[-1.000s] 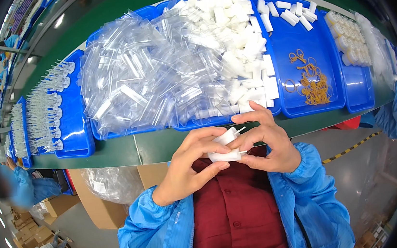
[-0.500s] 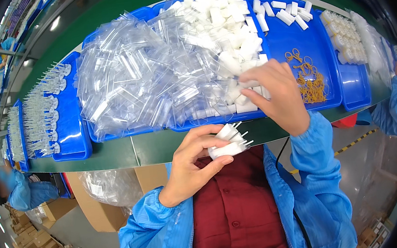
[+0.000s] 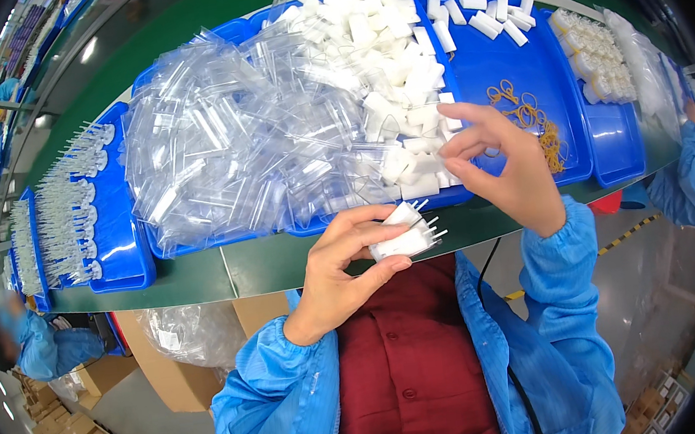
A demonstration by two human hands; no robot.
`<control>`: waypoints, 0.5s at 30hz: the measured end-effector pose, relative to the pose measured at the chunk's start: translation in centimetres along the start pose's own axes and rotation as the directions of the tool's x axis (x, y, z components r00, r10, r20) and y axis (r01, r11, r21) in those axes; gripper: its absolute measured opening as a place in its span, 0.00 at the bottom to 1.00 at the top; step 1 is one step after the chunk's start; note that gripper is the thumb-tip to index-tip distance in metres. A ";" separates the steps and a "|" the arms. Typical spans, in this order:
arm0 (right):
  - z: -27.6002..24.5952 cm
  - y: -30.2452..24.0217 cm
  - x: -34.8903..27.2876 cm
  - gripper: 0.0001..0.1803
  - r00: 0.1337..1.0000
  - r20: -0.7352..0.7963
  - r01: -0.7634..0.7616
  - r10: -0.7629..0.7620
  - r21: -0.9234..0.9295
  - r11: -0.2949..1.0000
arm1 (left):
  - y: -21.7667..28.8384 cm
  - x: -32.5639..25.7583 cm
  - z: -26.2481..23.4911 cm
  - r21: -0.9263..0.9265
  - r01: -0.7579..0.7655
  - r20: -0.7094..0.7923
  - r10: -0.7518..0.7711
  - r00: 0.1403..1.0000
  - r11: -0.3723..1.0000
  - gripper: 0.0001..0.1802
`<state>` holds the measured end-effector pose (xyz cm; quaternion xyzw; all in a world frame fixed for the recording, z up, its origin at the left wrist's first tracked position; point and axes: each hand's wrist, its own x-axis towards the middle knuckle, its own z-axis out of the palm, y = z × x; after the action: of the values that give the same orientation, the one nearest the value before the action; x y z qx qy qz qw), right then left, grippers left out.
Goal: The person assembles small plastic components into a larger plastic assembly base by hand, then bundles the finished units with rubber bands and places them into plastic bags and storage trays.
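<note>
My left hand (image 3: 348,263) is closed round white plug pieces (image 3: 401,238) with thin metal pins pointing right, held just past the table's near edge. They look like two, side by side; my fingers hide part of them. My right hand (image 3: 512,170) hovers over the near edge of the trays, its fingers apart and nothing visible between them. Left of its fingertips lies a heap of white blocks (image 3: 418,82). To its right, yellow-brown rubber bands (image 3: 544,133) lie in a blue tray (image 3: 480,72).
Clear plastic sleeves (image 3: 213,146) form a big heap left of the white blocks. Trays (image 3: 119,216) of clear pronged parts stand at far left. Bundled white pieces (image 3: 593,51) sit at far right. A cardboard box (image 3: 164,363) stands below the table; a co-worker (image 3: 47,342) is at left.
My right hand has drawn to the right, away from the white blocks, fingers still apart. My left hand keeps its hold on the plug pieces. The whole view has shifted slightly.
</note>
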<state>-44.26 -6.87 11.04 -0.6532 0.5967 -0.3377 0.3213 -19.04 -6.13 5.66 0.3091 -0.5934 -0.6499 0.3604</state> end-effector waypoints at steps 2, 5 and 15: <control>0.9 0.7 -0.9 0.25 0.992 -0.076 -0.056 0.097 0.421 0.905 | 0.1 0.2 0.1 0.052 0.004 0.024 -0.005 1.000 0.999 0.20; 2.0 -0.3 -2.3 0.25 0.963 -0.108 -0.109 0.247 0.684 0.721 | 0.0 0.1 0.4 0.047 -0.039 -0.008 0.040 0.999 0.998 0.18; 5.7 -0.7 -4.6 0.21 0.964 -0.236 0.071 0.120 0.668 0.741 | 0.8 -0.1 1.3 0.045 -0.051 -0.117 0.056 0.992 0.998 0.16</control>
<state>-39.45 -2.15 8.15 -0.4348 0.4809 -0.6090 0.4570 -19.96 -5.34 6.55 0.3386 -0.5928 -0.6078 0.4056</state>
